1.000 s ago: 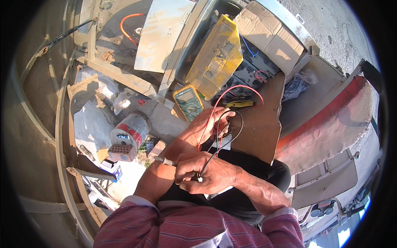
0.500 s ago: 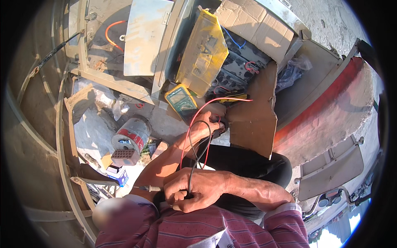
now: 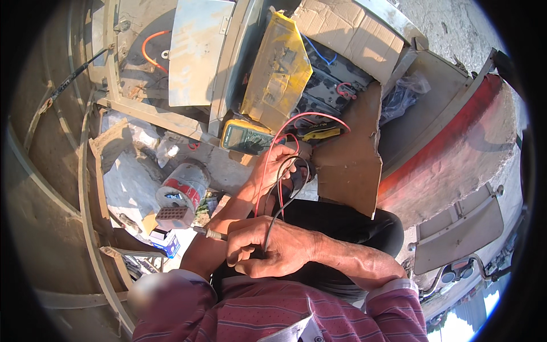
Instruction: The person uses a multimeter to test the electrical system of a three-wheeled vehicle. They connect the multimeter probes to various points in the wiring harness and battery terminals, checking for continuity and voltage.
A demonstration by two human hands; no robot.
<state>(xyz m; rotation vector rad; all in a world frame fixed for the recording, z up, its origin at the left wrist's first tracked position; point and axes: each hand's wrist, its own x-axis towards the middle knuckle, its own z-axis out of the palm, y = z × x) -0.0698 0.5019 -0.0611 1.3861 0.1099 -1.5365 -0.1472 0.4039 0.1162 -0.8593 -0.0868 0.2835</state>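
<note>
My right hand (image 3: 270,242), low in the middle, is closed round a test probe (image 3: 211,233) that points left. A black test lead (image 3: 270,229) rises from this hand and loops towards my left hand (image 3: 276,168). My left fingers are pinched at the looping leads just below the multimeter; exactly which strand they grip is hard to see. The yellow-cased multimeter (image 3: 248,138) lies beyond that hand, its screen facing up. A red test lead (image 3: 263,179) arches over my left hand and ends near a cardboard flap (image 3: 348,171).
Beyond the multimeter, a scratched yellow panel (image 3: 276,74) leans beside dark speckled batteries (image 3: 336,80) in a cardboard-lined compartment. At left stand a paint can (image 3: 185,185), a perforated brick (image 3: 174,217) and a metal frame (image 3: 85,154). A red-edged panel (image 3: 450,148) lies at right.
The multimeter has turned from a slant to nearly level and shifted slightly left. My left hand has moved a little up and left. The probe in my right hand now tilts differently.
</note>
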